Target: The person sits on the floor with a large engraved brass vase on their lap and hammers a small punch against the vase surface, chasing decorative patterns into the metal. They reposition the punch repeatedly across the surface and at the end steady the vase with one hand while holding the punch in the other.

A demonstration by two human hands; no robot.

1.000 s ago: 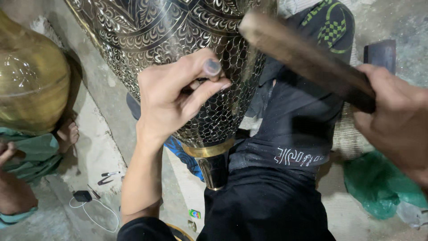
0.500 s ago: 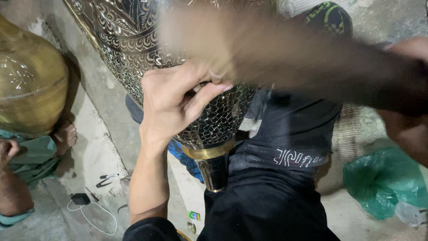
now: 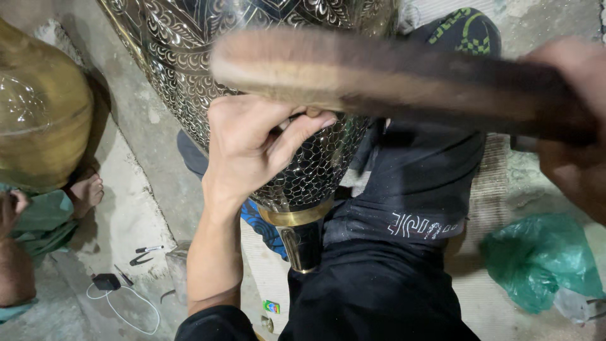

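On a concrete floor (image 3: 136, 126), the left hand (image 3: 249, 148) pinches a tool against the engraved brass vase (image 3: 252, 38), the right hand (image 3: 571, 126) grips a wooden mallet (image 3: 379, 79).

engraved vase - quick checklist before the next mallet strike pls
1. Left hand braced on the engraved vase: ok.
2. Punch tool seated under the fingers: cannot tell, hidden.
3. Wooden mallet gripped by the right hand: ok, though blurred in mid swing.
4. Left thumb out of the mallet's path: not ok, right beneath it.
5. Vase propped against the leg: ok.

Mallet (image 3: 379, 82) above left hand (image 3: 252, 148) (on vase (image 3: 189, 57))
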